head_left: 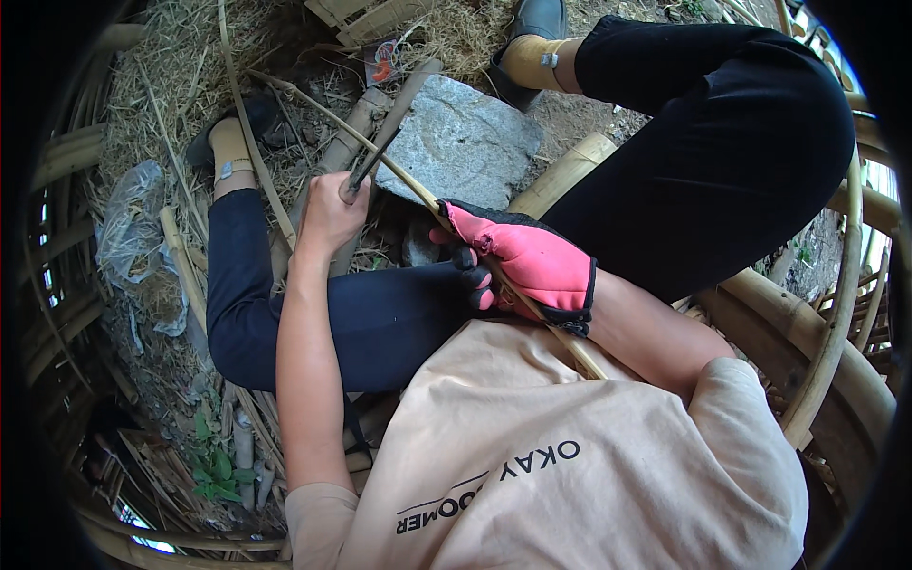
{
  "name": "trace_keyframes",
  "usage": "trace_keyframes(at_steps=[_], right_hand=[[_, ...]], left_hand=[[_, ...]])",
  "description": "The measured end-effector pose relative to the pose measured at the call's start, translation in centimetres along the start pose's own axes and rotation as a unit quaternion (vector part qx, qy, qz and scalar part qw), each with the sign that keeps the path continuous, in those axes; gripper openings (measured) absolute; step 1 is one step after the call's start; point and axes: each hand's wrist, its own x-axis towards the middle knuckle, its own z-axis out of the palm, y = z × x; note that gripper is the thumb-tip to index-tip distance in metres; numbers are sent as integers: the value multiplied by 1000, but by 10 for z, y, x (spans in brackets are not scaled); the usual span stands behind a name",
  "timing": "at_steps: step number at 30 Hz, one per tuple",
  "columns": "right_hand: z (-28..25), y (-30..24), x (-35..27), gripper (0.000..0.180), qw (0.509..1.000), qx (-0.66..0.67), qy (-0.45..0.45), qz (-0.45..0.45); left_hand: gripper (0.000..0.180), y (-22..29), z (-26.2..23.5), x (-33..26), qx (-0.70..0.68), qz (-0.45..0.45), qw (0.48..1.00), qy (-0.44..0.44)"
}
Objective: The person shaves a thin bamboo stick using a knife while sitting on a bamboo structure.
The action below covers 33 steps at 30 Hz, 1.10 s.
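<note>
My bare left hand (331, 211) is closed round the handle of a knife. The dark narrow blade of the knife (372, 163) points up and to the right, crossing a long thin bamboo strip (410, 183); whether blade and strip touch I cannot tell. My right hand (541, 264), in a pink and black glove, wraps round the same strip lower down. The strip slants from the upper left, through the glove, to its near end against my beige shirt (570, 456). Under the blade and strip lies a flat grey stone (470, 138).
Thick bamboo poles (570, 176) lie beside the stone and at the right. My dark-trousered legs (722, 142) frame the work. Straw and thin strips cover the ground, with a crumpled clear plastic bag (138, 223) at left and a small green plant (217, 465) lower left.
</note>
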Motion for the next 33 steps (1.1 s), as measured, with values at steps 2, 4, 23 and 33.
trace_keyframes(at_steps=[2, 4, 23, 33], right_hand=[[2, 0, -1, 52, 1000, -2, -3, -7], [-1, -2, 0, 51, 1000, 14, 4, 11], [6, -3, -5, 54, 999, -26, 21, 7], [3, 0, -5, 57, 998, -57, 8, -15]], left_hand=[[27, -8, -3, 4, 15, 26, 1000, 8], [27, -21, -2, 10, 17, -27, 999, 29], [33, -17, -4, 0, 5, 14, 1000, -3], [29, -33, -13, -1, -21, -79, 997, -12]])
